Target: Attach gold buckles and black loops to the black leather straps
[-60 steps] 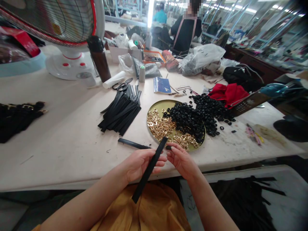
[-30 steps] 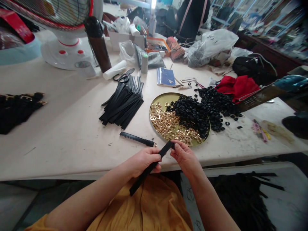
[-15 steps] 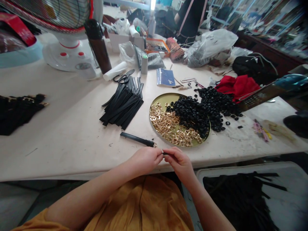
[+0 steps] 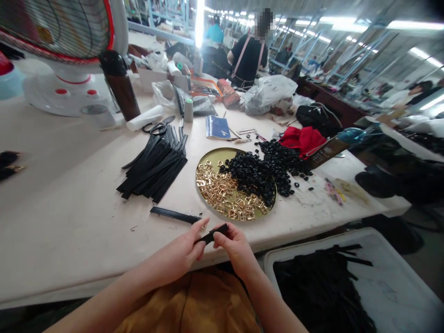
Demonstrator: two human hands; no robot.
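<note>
Between my two hands, at the table's front edge, is a short black strap. My left hand pinches its left end, index finger stretched out above it. The fingers of my right hand grip its right end. Just beyond my left hand lies another black strap with a gold buckle at its right end, partly hidden by my fingers. Past my hands is a round gold tray with gold buckles and small black rings. A pile of black straps lies to its left.
Scissors, a blue booklet and a brown flask lie or stand farther back. A fan is at left. A red cloth lies right. Below the edge, a white bin holds black strips. A person stands behind.
The view has tilted up and turned right. The black strap in my hands now shows more, and my left index finger has stretched out.
</note>
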